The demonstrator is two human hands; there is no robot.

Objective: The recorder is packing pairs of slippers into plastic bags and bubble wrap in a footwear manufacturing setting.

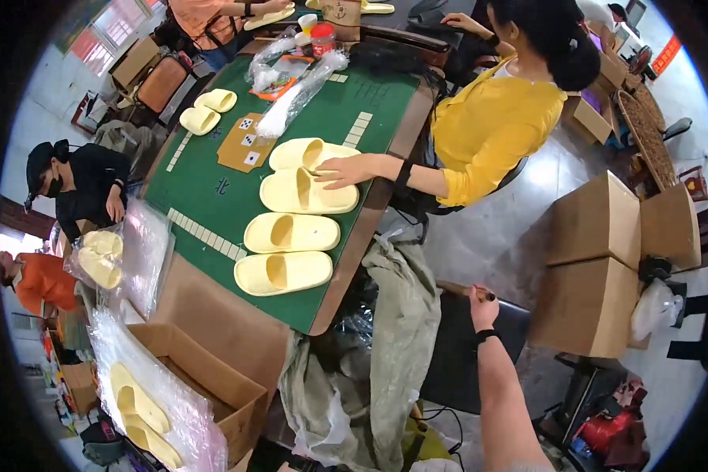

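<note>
My right hand (484, 308) comes in from the lower edge, its fingers closed around the end of a brown wooden bar (451, 288), apparently part of a chair with a black seat (472, 354). My left hand is out of view. Ahead on the left, two pairs of pale yellow slippers lie along the near side of a green-topped table (212, 193). The nearest slipper (311, 271) has another slipper (318, 233) beside it. A co-worker in yellow (492, 118) rests a hand on the farther pair (330, 197).
A grey-green sack (401, 315) hangs between table and chair. Stacked cardboard boxes (578, 303) stand on the right. At lower left, slippers (138, 401) lie on plastic bags beside an open cardboard box (244, 393). Another person in black (79, 185) is at the table's left.
</note>
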